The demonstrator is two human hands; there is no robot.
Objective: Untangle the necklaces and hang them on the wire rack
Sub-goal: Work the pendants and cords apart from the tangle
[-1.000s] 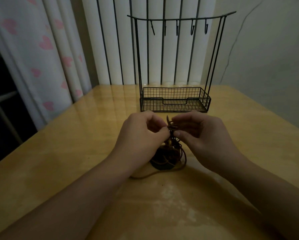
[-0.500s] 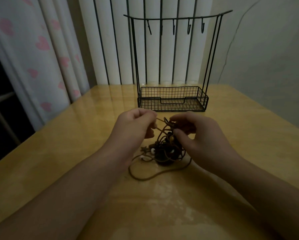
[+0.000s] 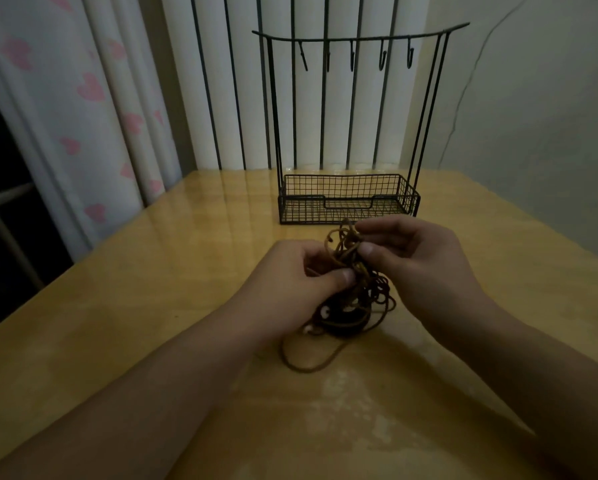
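Necklaces (image 3: pixel 351 292): a knotted clump of brown cords with a few pale beads low on its left side. The clump rests on the table (image 3: pixel 152 306) between the two hands, and one loose loop trails toward the viewer. The upper cords are lifted off the surface.

The left hand (image 3: pixel 301 275) has its thumb and curled fingers pinching strands at the left of the clump. The right hand (image 3: pixel 418 261) pinches the raised loops at the top between thumb and fingertips, its other fingers loosely curled.

The rack (image 3: pixel 349 199) stands upright on the table just beyond the hands. It is black wire, with a mesh basket at the base and a curved top bar carrying five hooks (image 3: pixel 382 60). Nothing hangs from them.

The table is glossy yellow wood with soft reflections, in dim light. Behind it hang pale vertical blinds (image 3: pixel 249 98) with dark lines. A white curtain (image 3: pixel 83 98) printed with pink hearts hangs at the left, and a plain wall (image 3: pixel 532 98) with a thin crack is at the right.

Half a second ago the left hand held a single strand pulled taut away from the knot. Now it is down against the clump. The right hand has risen slightly with more loops gathered in it. The trailing loop has narrowed and drawn in.
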